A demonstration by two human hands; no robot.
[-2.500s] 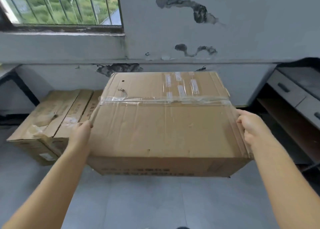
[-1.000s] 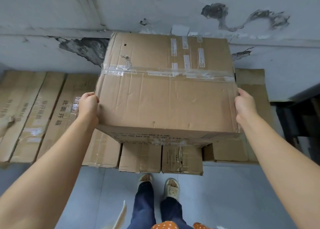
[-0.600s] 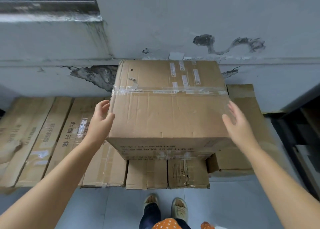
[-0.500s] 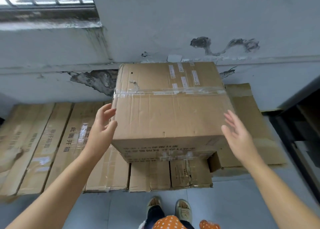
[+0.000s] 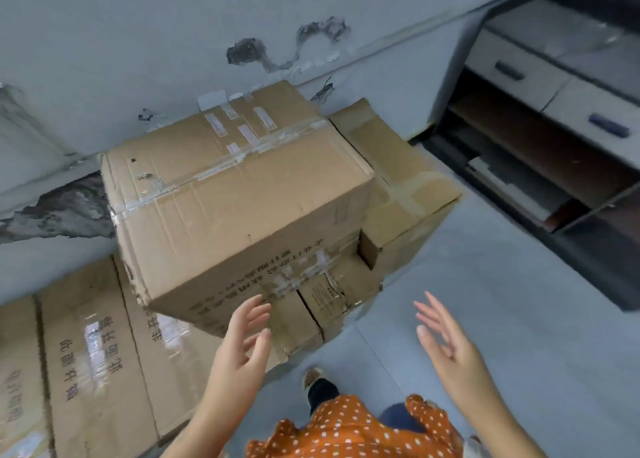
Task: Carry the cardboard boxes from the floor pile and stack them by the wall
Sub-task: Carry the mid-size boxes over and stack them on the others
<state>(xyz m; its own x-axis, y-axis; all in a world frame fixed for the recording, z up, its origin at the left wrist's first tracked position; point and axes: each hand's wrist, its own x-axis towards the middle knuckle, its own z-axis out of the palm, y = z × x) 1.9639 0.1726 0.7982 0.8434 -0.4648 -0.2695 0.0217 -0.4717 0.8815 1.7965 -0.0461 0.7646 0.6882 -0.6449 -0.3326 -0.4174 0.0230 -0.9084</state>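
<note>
Both hands (image 5: 239,347) bare — box (image 5: 235,194) stacked.

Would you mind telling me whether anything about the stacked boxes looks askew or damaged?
The top box sits skewed on the boxes beneath, its near left corner overhanging past their edge. Its top is creased. The lower box to its right has a crumpled, dented top. Behind them, the wall paint is peeling in dark patches.
</note>
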